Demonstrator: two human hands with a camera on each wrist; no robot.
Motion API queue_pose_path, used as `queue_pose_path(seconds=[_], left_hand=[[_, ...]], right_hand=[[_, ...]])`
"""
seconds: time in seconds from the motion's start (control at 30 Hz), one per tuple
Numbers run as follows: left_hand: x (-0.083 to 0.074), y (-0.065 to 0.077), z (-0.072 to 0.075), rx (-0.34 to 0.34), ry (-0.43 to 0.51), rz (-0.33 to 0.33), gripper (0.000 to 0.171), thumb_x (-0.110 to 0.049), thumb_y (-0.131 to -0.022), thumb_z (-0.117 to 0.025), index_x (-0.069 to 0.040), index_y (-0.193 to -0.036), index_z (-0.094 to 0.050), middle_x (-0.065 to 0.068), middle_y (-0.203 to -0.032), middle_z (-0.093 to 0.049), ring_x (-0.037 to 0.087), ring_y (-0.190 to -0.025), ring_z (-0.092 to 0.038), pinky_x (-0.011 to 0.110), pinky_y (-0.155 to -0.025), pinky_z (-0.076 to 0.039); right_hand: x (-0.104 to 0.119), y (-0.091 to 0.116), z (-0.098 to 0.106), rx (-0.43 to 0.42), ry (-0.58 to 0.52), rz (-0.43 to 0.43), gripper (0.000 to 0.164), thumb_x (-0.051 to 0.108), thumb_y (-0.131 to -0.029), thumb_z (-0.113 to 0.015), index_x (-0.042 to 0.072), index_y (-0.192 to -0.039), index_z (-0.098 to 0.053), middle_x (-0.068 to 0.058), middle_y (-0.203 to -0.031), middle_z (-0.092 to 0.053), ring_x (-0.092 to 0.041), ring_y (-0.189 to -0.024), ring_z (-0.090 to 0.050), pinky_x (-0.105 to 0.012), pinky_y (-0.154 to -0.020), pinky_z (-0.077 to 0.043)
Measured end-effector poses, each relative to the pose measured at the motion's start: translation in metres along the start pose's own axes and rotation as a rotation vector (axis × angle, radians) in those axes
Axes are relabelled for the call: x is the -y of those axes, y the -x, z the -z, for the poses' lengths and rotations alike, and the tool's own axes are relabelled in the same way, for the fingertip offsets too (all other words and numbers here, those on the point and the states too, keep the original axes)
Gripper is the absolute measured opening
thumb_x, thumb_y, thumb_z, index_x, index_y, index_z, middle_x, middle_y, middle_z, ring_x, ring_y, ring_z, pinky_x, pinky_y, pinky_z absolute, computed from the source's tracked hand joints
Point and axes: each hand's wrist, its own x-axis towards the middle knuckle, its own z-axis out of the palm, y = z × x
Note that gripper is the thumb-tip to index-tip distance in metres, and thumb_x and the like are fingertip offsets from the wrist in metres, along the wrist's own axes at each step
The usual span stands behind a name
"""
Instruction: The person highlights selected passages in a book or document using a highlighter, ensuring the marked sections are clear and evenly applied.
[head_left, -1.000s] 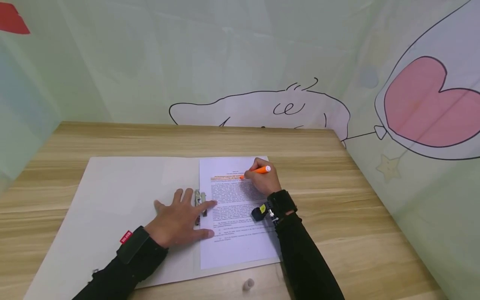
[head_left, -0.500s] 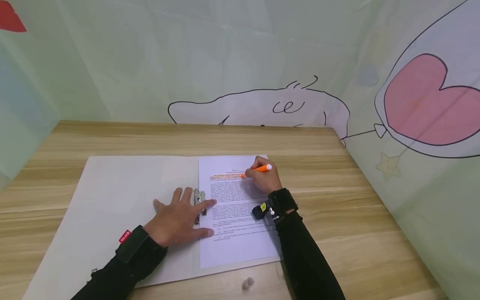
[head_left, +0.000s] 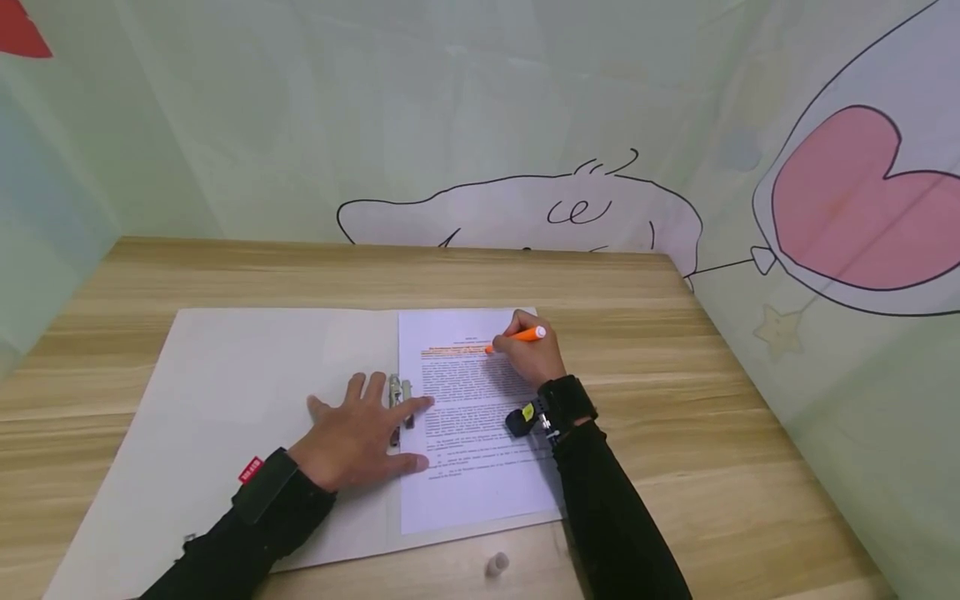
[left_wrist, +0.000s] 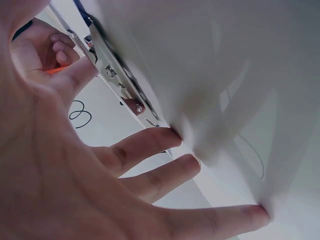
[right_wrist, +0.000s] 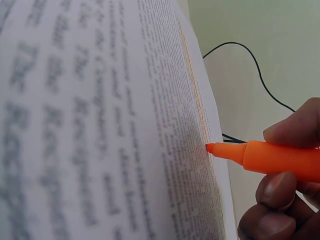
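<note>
Smooth orange marker (right_wrist: 277, 159) crept rightward along printed paper (head_left: 467, 421); right grip (head_left: 536, 357) pinches it, left grip (head_left: 354, 440) splayed wide.

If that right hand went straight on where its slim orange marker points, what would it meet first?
The white printed paper sheet, most likely: the orange marker's tip seems to touch it, though contact is unclear.

I am at a desk-like place: a wood-grain table (head_left: 667, 408) under my open folder (head_left: 247, 375) and printed page (head_left: 472, 417), edged by pale walls (head_left: 465, 92) bearing a cartoon outline (head_left: 525, 208) and a pink heart (head_left: 840, 217). Home or office, I cannot tell.
</note>
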Motion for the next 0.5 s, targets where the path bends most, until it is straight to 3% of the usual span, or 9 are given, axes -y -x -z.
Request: queue_pose_path(seconds=[0.5], left_hand=[[-0.0020,0.0003,0.0021,0.004,0.009,0.001,0.079,-0.066,-0.071,-0.076,-0.034,-0.140,-0.056,0.025,-0.129,-0.048,0.047,-0.121,-0.043,0.092,-0.078,-0.029]], right_hand=[[-0.0005,-0.0004,0.0027,-0.013,0.003,-0.026,0.025,0.003,-0.082,-0.070,0.010,-0.066,-0.052,-0.003,-0.067,-0.045,-0.019,-0.064,-0.049,-0.027,-0.052,-0.030]])
